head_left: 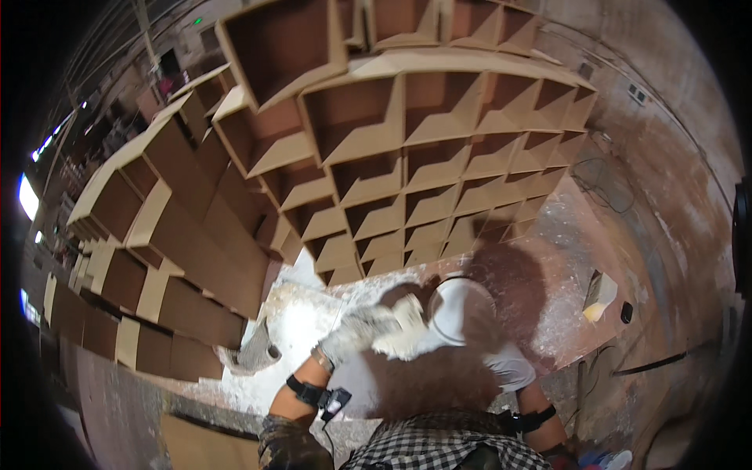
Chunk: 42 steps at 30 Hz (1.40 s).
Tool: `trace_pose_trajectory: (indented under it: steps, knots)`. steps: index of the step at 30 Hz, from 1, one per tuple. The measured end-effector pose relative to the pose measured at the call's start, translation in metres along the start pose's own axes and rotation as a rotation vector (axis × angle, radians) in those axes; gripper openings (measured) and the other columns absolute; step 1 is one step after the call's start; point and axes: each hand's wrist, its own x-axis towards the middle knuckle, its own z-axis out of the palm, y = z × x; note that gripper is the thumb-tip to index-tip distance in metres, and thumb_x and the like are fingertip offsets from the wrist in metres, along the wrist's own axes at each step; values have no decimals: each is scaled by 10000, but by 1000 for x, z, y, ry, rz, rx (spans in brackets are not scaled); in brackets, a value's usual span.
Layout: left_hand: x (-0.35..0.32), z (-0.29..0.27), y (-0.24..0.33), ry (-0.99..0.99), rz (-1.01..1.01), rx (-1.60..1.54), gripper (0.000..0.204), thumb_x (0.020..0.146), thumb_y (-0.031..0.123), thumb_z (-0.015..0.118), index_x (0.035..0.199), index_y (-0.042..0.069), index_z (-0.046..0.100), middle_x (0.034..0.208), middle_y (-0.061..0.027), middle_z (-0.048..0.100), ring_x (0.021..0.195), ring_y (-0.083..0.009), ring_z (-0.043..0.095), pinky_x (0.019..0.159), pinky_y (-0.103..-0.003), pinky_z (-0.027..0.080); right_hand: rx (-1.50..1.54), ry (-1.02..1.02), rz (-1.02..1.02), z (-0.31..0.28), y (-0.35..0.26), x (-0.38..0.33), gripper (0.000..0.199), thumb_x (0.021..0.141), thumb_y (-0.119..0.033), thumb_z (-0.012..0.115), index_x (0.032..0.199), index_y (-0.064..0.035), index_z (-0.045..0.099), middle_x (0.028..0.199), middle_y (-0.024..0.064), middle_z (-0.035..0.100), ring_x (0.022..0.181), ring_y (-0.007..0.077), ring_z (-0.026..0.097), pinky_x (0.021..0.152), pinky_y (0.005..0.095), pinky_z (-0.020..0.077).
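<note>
My left hand (356, 333), in a pale, dusty glove, is closed at the near end of a cream-coloured, blocky piece (406, 323). Blur hides what kind of thing that piece is. Just right of it stands a white round bucket (460, 301), with shadow across part of it. My right hand (511, 368), in a whitish glove, is low beside the bucket's near right side. Its fingers are too unclear to show whether they hold anything.
A stack of open brown cardboard boxes (407, 157) rises ahead, with more boxes (196, 258) at the left. A grey crumpled sack (254, 348) lies on the white-dusted floor (301, 313). At the right are an open carton (600, 294) and a small black object (627, 312).
</note>
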Motion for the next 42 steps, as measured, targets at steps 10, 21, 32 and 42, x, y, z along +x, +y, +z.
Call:
trace_pose_trajectory:
  steps: [10, 21, 32, 42]
  knots:
    - [24, 77, 61, -344, 220, 810, 331, 885, 358, 647, 1083, 94, 674, 954, -90, 706, 848, -188, 681, 763, -269, 537, 108, -319, -159, 13, -15, 22, 481, 831, -98, 701, 1253, 44, 518, 1280, 106, 565, 1118, 149, 551, 994, 311, 424]
    - [15, 79, 149, 116, 575, 683, 251, 869, 173, 677, 1063, 16, 652, 993, -91, 689, 899, -166, 644, 781, -276, 517, 162, -71, 136, -69, 0, 16, 142, 847, -97, 649, 910, 23, 690, 847, 121, 704, 819, 224, 684, 733, 338, 547]
    - [54, 174, 44, 66, 803, 1072, 489, 883, 319, 550, 1307, 84, 484, 766, -171, 607, 625, -282, 600, 514, -379, 504, 683, -81, 175, -80, -19, 10, 485, 776, 61, 668, 1225, -29, 511, 1137, 116, 615, 972, 229, 632, 843, 352, 539]
    - [-43, 102, 62, -50, 129, -201, 441, 933, 234, 594, 1284, -14, 500, 826, -20, 606, 863, -145, 620, 844, -274, 488, 995, -200, 298, -69, -32, 50, 387, 805, 59, 604, 1179, -32, 564, 1149, 106, 618, 1050, 242, 606, 928, 344, 493]
